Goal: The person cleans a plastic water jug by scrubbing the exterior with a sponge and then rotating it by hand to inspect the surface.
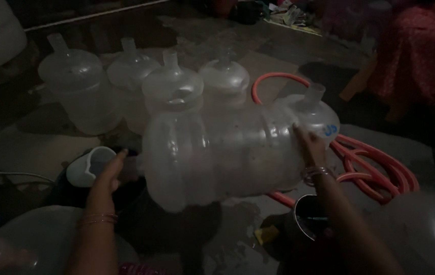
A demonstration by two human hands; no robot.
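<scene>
A large clear plastic water jug [217, 158] lies on its side, held above the wet floor. My left hand [109, 175] grips its neck end at the left, right beside a white pitcher [89, 165]. My right hand [310, 146], with bangles on the wrist, presses against the jug's other end. Both hands carry the jug between them. The light is very dim.
Several empty clear jugs stand upright behind, such as one at far left [72, 86] and one behind my right hand [315, 113]. An orange hose [375, 165] coils at right. A dark round vessel [310, 218] sits below my right arm. More jugs lie at lower left [34, 239] and lower right [426, 229].
</scene>
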